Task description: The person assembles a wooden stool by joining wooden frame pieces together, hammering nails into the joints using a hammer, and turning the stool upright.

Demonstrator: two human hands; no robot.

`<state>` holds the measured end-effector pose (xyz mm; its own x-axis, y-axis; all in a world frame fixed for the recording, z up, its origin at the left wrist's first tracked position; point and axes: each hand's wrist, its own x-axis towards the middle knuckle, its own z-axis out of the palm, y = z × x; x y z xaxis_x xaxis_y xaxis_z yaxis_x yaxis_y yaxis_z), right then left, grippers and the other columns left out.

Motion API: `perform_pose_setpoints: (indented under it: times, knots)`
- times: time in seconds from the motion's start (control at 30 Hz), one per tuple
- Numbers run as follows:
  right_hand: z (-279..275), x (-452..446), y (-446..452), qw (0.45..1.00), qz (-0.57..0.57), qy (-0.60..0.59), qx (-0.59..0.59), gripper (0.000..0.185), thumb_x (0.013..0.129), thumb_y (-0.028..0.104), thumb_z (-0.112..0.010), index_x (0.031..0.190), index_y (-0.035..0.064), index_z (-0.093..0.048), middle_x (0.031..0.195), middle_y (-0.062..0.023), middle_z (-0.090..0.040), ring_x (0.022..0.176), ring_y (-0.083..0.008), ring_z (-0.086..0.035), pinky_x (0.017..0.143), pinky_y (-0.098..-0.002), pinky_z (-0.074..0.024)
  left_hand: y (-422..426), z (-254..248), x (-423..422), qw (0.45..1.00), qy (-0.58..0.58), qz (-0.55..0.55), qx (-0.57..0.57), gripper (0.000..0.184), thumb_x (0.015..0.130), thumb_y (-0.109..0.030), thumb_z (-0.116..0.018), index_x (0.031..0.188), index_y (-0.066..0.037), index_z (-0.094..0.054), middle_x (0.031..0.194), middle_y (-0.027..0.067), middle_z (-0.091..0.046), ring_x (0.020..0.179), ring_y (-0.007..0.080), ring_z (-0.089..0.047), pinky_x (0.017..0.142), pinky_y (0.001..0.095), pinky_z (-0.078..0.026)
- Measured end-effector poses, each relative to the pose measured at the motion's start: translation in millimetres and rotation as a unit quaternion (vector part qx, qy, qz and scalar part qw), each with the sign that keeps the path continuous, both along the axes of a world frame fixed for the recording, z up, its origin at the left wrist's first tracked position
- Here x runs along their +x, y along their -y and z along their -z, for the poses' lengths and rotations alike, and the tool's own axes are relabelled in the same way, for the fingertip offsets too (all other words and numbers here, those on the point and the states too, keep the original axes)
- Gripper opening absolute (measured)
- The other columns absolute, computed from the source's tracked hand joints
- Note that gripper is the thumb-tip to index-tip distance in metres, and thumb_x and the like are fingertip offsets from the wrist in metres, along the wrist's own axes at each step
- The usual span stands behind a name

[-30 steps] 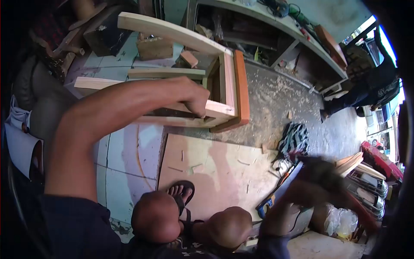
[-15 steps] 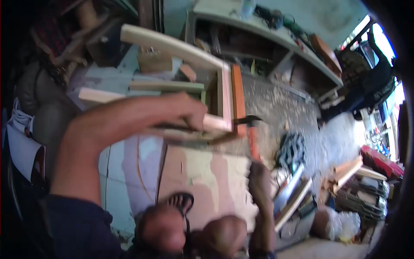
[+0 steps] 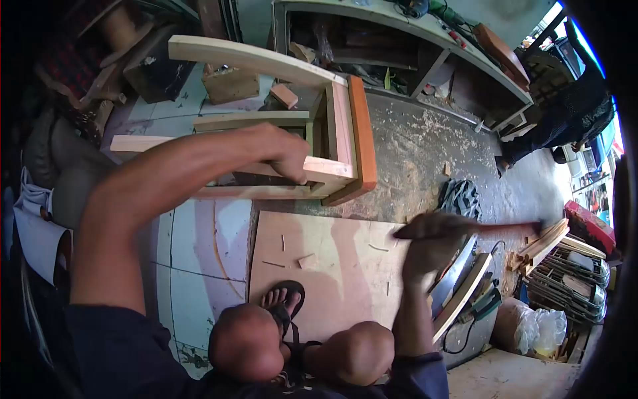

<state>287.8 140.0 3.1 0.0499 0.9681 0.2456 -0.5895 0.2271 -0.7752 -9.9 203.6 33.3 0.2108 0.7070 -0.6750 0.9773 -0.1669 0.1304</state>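
Note:
A pale wooden stool frame [image 3: 341, 126] lies on its side, its orange-brown top [image 3: 363, 133] facing right. My left hand [image 3: 287, 153] is closed round the frame's near rail, close to the top. On the right, my right hand [image 3: 435, 243] grips a hammer [image 3: 508, 228] by its handle. The hammer points to the right, away from the frame, and its head is blurred and hard to make out. Beneath both arms is a thin plywood sheet [image 3: 339, 266] with small wood scraps on it.
A long bench [image 3: 425, 50] holds tools at the back. One person [image 3: 565, 113] stands at the far right. A saw [image 3: 453, 276], a power tool [image 3: 486, 302], a plastic bag [image 3: 541, 329] and stacked metal parts [image 3: 568, 282] are at the right. A wooden block [image 3: 230, 85] sits behind the frame.
Half a second ago the hammer was at the frame's top; my right hand has since swung it away to the right. My left hand has stayed on the frame.

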Motion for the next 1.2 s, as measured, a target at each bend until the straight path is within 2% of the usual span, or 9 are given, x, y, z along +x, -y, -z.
perform_pose_setpoints:
  times: [0.07,0.1,0.23,0.3,0.47,0.5,0.6,0.83,1.2]
  knots:
    - [114.4,13.0,16.0,0.761,-0.036,0.646,0.043,0.032,0.104,0.03,-0.046,0.106,0.0,-0.056,0.07,-0.0274,-0.06,0.055,-0.0437,-0.059,0.05,-0.05,-0.0459,3.2,-4.6,-0.7,1.0,0.011,-0.005,0.027,0.057,0.079,-0.047,-0.072,0.097,0.007,-0.073,0.1,0.0267,-0.071,0.087,0.0378,-0.071,0.079,0.045,-0.056]
    - [62.9,-4.0,46.8,0.747,-0.108,0.623,-0.202,0.037,0.103,0.034,-0.047,0.103,-0.0017,-0.057,0.074,-0.0343,-0.06,0.065,-0.0508,-0.062,0.052,-0.0554,-0.0452,5.5,-2.4,1.0,1.0,0.008,0.008,0.023,0.058,0.079,-0.048,-0.072,0.097,0.008,-0.072,0.099,0.0265,-0.071,0.088,0.0377,-0.07,0.079,0.0456,-0.055]
    - [132.2,47.5,133.8,0.631,-0.301,0.684,-0.206,0.043,0.103,0.044,-0.045,0.114,0.0056,-0.061,0.086,-0.0348,-0.063,0.09,-0.0517,-0.062,0.078,-0.0538,-0.0488,2.6,4.0,-8.9,0.999,0.023,-0.017,0.039,0.061,0.074,-0.054,-0.073,0.091,0.004,-0.073,0.085,0.0235,-0.072,0.075,0.0367,-0.07,0.071,0.0472,-0.054]
    - [249.2,69.6,200.4,0.69,-0.258,0.647,-0.199,0.05,0.102,0.049,-0.047,0.088,0.0053,-0.066,0.083,-0.0267,-0.067,0.086,-0.0476,-0.064,0.077,-0.0534,-0.0491,4.8,0.3,2.5,0.995,-0.016,0.039,0.095,0.058,0.071,-0.049,-0.078,0.099,0.002,-0.072,0.086,0.0238,-0.072,0.079,0.0404,-0.07,0.072,0.0486,-0.054]
    - [231.8,107.4,206.7,0.637,-0.318,0.695,-0.102,0.038,0.099,0.041,-0.051,0.093,0.0065,-0.067,0.091,-0.024,-0.068,0.089,-0.0428,-0.066,0.077,-0.0501,-0.0512,21.1,31.4,69.3,0.951,-0.059,-0.044,0.3,0.06,0.076,-0.044,-0.078,0.112,0.0,-0.061,0.089,0.0255,-0.071,0.086,0.0438,-0.069,0.076,0.0528,-0.054]
    - [246.2,117.7,198.8,0.626,-0.273,0.728,0.053,0.034,0.098,0.037,-0.053,0.095,0.0063,-0.067,0.093,-0.023,-0.067,0.09,-0.0415,-0.066,0.077,-0.0492,-0.0519,20.1,35.2,76.3,0.952,-0.06,-0.032,0.3,0.06,0.076,-0.044,-0.078,0.112,0.0,-0.061,0.089,0.0255,-0.071,0.086,0.0438,-0.069,0.076,0.0528,-0.054]
    - [211.8,155.6,121.9,0.755,-0.06,0.628,-0.18,0.019,0.091,0.024,-0.059,0.093,0.0059,-0.066,0.092,-0.0219,-0.065,0.086,-0.0426,-0.064,0.076,-0.0498,-0.0515,20.5,40.7,79.0,0.939,-0.103,-0.032,0.326,0.054,0.081,-0.047,-0.074,0.1,0.002,-0.062,0.076,0.0235,-0.07,0.075,0.0443,-0.07,0.07,0.0521,-0.054]
    - [268.3,281.4,-80.9,0.668,0.316,0.656,-0.154,0.017,0.092,0.017,-0.057,0.095,0.0018,-0.064,0.093,-0.024,-0.063,0.089,-0.0449,-0.061,0.075,-0.0527,-0.0483,19.6,39.3,84.1,0.941,-0.126,-0.014,0.314,0.056,0.085,-0.049,-0.069,0.103,0.004,-0.06,0.074,0.0266,-0.067,0.072,0.0454,-0.068,0.067,0.0532,-0.053]
    - [288.4,227.0,-208.0,0.61,0.207,0.753,-0.136,0.023,0.086,0.011,-0.052,0.093,0.0017,-0.071,0.122,-0.0238,-0.059,0.114,-0.0446,-0.055,0.09,-0.0537,-0.0501,22.3,47.9,83.7,0.929,-0.143,-0.006,0.342,0.049,0.082,-0.042,-0.07,0.102,0.0,-0.058,0.081,0.026,-0.067,0.073,0.0462,-0.067,0.066,0.0547,-0.053]
